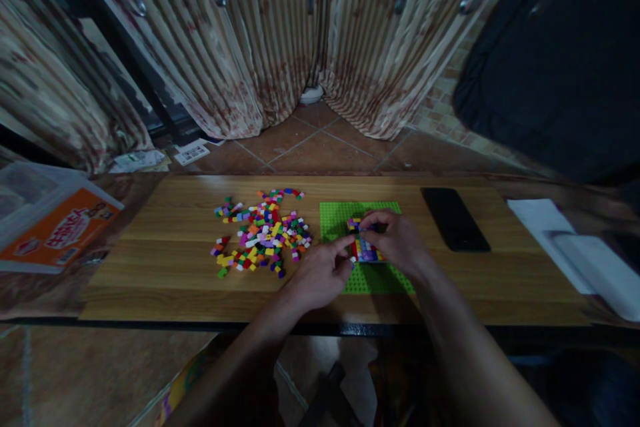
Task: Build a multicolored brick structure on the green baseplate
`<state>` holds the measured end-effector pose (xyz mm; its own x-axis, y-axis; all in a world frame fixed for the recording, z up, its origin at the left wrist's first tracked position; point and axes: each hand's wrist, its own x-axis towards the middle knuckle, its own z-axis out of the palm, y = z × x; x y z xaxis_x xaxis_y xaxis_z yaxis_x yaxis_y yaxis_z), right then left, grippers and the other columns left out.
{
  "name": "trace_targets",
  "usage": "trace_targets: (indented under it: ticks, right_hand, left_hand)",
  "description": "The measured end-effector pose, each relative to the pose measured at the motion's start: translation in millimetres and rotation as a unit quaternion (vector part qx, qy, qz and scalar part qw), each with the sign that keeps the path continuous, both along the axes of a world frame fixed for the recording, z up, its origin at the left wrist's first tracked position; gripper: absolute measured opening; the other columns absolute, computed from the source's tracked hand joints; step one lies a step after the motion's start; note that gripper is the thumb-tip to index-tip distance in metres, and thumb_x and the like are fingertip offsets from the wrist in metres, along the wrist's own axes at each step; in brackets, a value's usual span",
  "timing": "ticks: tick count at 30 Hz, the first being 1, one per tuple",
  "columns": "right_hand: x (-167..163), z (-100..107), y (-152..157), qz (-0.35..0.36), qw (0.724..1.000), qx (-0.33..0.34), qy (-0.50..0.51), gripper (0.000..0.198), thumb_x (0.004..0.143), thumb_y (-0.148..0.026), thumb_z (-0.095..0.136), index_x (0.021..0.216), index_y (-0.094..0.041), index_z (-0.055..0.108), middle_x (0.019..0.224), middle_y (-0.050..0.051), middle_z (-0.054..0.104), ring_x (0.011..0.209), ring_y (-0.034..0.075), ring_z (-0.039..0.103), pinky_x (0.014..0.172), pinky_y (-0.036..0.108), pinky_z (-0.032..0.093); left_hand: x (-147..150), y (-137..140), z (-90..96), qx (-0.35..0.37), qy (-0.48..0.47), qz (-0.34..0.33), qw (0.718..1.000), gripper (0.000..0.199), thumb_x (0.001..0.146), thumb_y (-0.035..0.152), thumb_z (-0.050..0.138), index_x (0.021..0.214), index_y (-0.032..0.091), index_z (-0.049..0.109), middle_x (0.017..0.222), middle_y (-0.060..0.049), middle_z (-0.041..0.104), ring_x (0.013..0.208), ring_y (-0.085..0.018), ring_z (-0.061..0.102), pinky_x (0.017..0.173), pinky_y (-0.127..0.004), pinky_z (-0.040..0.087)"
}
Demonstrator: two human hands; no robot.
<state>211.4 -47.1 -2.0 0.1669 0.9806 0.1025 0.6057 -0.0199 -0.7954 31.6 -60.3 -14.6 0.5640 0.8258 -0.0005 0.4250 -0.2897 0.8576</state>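
A green studded building baseplate [333, 215] lies on the wooden table, with a small build of coloured toy bricks [367, 253] in its middle. My left hand [323, 273] is at the left side of the build. Its index finger is stretched out to the bricks, and the thumb sits lower, apart from that finger. From the right, my right hand [400, 240] reaches over the build with thumb and index finger pinched at its upper part. What lies between those fingertips is hidden. To the left is a loose spread of small coloured bricks [270, 233].
A black phone [455, 219] lies right of the baseplate on the table [165, 260]. Beyond the table's right end are white paper [537, 213] and a white tray-like object [600, 267]. A clear plastic box with an orange label [60, 227] stands at the left. Curtains hang behind.
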Motion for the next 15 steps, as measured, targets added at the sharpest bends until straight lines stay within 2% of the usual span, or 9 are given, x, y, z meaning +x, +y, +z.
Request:
trace_targets:
  ticks: [7,12,15]
  right_hand:
    - [0,1,0,-0.003,1.000,-0.012,-0.009,0.010,0.064,-0.017,0.065,0.072,-0.021,0.070,0.092,0.005,0.070,0.086,0.021,0.065,0.080,0.037,0.051]
    - [0,4,-6,0.003,0.997,0.077,-0.024,0.008,0.073,-0.025,0.067,0.080,-0.024,0.072,0.101,0.006,0.069,0.100,0.024,0.063,0.092,0.043,0.047]
    - [-7,11,-12,0.040,0.990,0.132,-0.038,0.010,0.080,-0.031,0.065,0.084,-0.025,0.072,0.108,0.006,0.067,0.106,0.024,0.060,0.096,0.044,0.044]
  left_hand:
    - [-2,1,-0.2,-0.024,-0.010,0.009,1.000,0.045,0.086,0.020,0.049,0.131,0.020,0.056,0.087,-0.002,0.069,0.062,-0.011,0.056,0.060,-0.024,0.045]
    - [-7,5,-3.0,-0.067,-0.096,0.085,0.989,0.042,0.083,0.017,0.055,0.126,0.017,0.058,0.090,-0.003,0.068,0.067,-0.012,0.058,0.062,-0.024,0.046]
    - [-10,10,-3.4,-0.081,-0.146,0.117,0.979,0.041,0.081,0.014,0.058,0.122,0.016,0.059,0.088,-0.002,0.067,0.073,-0.012,0.060,0.068,-0.024,0.048]
